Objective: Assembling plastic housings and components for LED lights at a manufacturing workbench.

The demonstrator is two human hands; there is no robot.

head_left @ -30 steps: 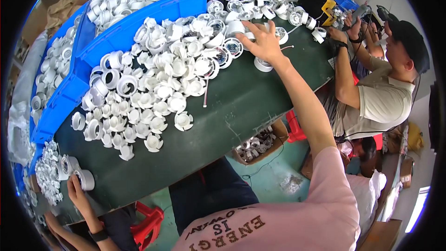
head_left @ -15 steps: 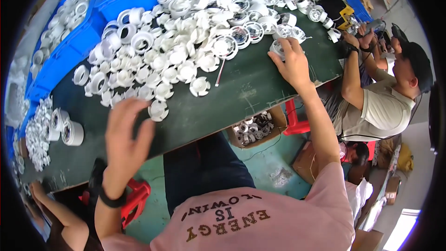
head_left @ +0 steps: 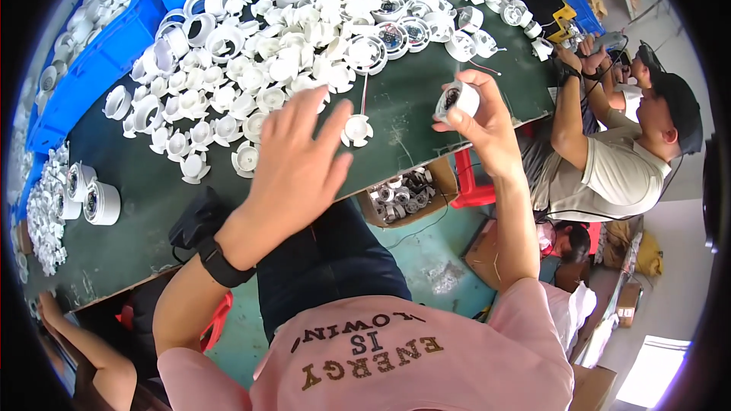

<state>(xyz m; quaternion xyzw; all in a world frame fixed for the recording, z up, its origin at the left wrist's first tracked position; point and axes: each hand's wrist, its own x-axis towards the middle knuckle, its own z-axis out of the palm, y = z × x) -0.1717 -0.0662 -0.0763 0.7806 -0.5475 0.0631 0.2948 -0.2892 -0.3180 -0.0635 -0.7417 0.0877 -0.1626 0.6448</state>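
My right hand grips a white cylindrical housing, thumb and fingers round its sides. The housing is raised above the table and tilted, with a dark part showing inside its opening. My left hand, fingers spread and holding nothing, hovers over the near part of the table. Just right of its fingertips lies a single white clawed cap. Beyond both hands spreads a large heap of white plastic caps and ring-shaped housings. Several round pieces in it carry circuit boards or wires.
Blue bins line the far and left sides of the dark green table. Finished-looking white cylinders and small white parts stand at left. Below the near edge is a cardboard box. A co-worker sits at right.
My right hand has lifted the housing off the table and brought it nearer to me. My left hand has moved rightward, still open.
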